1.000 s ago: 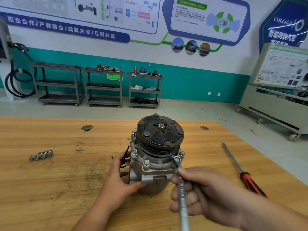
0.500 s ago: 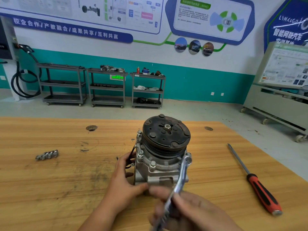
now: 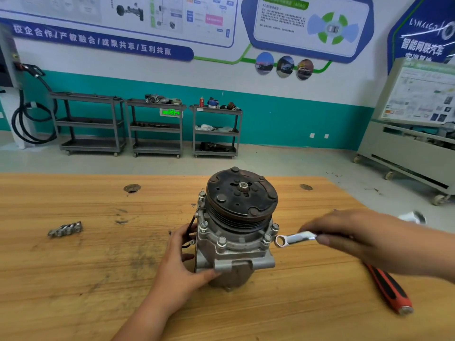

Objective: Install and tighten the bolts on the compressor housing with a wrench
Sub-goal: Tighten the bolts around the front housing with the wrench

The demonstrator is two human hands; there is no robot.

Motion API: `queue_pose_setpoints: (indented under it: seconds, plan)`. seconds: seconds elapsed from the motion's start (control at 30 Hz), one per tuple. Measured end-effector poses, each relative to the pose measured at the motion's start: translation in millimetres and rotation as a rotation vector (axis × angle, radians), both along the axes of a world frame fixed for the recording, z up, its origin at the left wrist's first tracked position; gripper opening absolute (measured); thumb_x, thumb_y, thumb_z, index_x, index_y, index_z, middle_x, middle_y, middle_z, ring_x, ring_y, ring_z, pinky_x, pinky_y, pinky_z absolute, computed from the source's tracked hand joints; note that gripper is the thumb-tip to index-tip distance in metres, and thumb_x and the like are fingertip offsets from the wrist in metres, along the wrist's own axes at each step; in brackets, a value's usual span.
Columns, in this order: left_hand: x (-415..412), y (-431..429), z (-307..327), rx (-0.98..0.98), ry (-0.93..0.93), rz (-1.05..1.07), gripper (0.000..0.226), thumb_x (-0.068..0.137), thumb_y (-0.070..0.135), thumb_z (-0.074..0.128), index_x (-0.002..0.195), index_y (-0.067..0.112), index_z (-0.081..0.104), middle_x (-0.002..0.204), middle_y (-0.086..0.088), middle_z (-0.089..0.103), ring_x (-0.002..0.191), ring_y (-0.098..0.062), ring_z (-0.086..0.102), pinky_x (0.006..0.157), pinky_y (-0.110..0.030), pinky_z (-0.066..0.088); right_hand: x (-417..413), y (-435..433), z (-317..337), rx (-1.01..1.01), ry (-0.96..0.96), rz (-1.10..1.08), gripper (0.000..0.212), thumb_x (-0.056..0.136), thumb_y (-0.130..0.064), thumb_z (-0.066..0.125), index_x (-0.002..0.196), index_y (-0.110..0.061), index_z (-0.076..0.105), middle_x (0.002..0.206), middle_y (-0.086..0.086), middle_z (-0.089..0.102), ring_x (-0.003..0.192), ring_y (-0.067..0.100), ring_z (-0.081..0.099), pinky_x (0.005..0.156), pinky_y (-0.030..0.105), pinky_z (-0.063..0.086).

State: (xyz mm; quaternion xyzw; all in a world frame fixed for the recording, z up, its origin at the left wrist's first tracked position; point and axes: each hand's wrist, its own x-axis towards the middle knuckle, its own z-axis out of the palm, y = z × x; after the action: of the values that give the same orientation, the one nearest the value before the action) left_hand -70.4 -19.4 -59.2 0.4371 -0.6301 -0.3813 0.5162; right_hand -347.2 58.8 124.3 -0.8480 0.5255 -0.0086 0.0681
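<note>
The grey metal compressor housing (image 3: 236, 249) with its dark round pulley stands upright mid-surface on the scuffed wooden table (image 3: 73, 279). The left hand (image 3: 182, 262) grips its left flank, and the right hand (image 3: 357, 237) pinches a shiny silver ring wrench (image 3: 294, 238), whose ring end sits just beside the right-side flange bolt (image 3: 267, 238). A red-and-black-handled screwdriver (image 3: 389, 289) lies under the right forearm near the right edge, and a short row of grey metal pieces (image 3: 65, 228) rests well off toward the left edge, with a broad stretch of worn wood between it and the housing.
</note>
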Motion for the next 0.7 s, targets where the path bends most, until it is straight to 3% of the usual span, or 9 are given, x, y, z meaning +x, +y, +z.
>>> queue_pose_setpoints:
  seconds: [0.1,0.2,0.3,0.47,0.53,0.7]
  plan:
    - [-0.2,0.2,-0.4,0.004,0.006,0.001,0.093,0.035,0.060,0.086,0.113,0.064,0.037,0.127,0.021,0.048,0.109,-0.014,0.058,0.087,-0.028,0.050,4.6,-16.7,10.4,0.019,0.009,0.016,0.044,0.082,-0.062,0.026,0.118,-0.049,0.049,0.112,-0.024,0.060,0.102,-0.001,0.054,0.089,0.028,0.044]
    - [0.9,1.3,0.7,0.003,0.006,-0.015,0.090,0.040,0.055,0.092,0.111,0.068,0.037,0.127,0.021,0.048,0.110,-0.014,0.057,0.090,-0.034,0.050,14.6,-27.0,15.5,0.086,0.072,-0.001,0.034,0.094,-0.045,0.038,0.124,-0.041,0.054,0.113,-0.023,0.062,0.101,-0.002,0.055,0.090,0.031,0.045]
    - [1.2,1.6,1.2,0.001,0.004,-0.013,0.089,0.044,0.041,0.088,0.115,0.060,0.038,0.127,0.020,0.048,0.114,-0.015,0.056,0.094,-0.039,0.049,22.7,-36.8,22.5,0.136,0.129,-0.027,0.032,0.097,-0.038,0.042,0.125,-0.037,0.056,0.112,-0.019,0.063,0.101,0.001,0.055,0.093,0.030,0.044]
    - [0.7,1.6,1.2,-0.008,0.014,-0.015,0.090,0.044,0.038,0.088,0.117,0.055,0.038,0.125,0.020,0.049,0.113,-0.012,0.056,0.092,-0.034,0.050,28.3,-46.1,31.4,0.232,0.219,-0.071,0.028,0.097,-0.041,0.043,0.121,-0.042,0.057,0.086,-0.027,0.057,0.085,-0.005,0.052,0.075,0.017,0.040]
    - [0.9,1.7,0.9,-0.001,0.016,-0.020,0.090,0.044,0.040,0.088,0.117,0.056,0.038,0.126,0.018,0.049,0.110,-0.013,0.057,0.090,-0.033,0.050,27.7,-46.5,30.7,0.278,0.241,-0.087,0.026,0.097,-0.041,0.043,0.118,-0.041,0.058,0.077,-0.020,0.056,0.074,-0.003,0.052,0.070,0.016,0.040]
    - [1.2,1.6,1.3,0.000,0.014,-0.021,0.089,0.044,0.041,0.087,0.117,0.055,0.039,0.127,0.019,0.048,0.112,-0.013,0.056,0.092,-0.033,0.050,25.5,-43.4,28.3,0.350,0.210,-0.088,0.028,0.097,-0.041,0.042,0.119,-0.037,0.059,0.069,-0.014,0.053,0.068,-0.001,0.051,0.073,0.021,0.045]
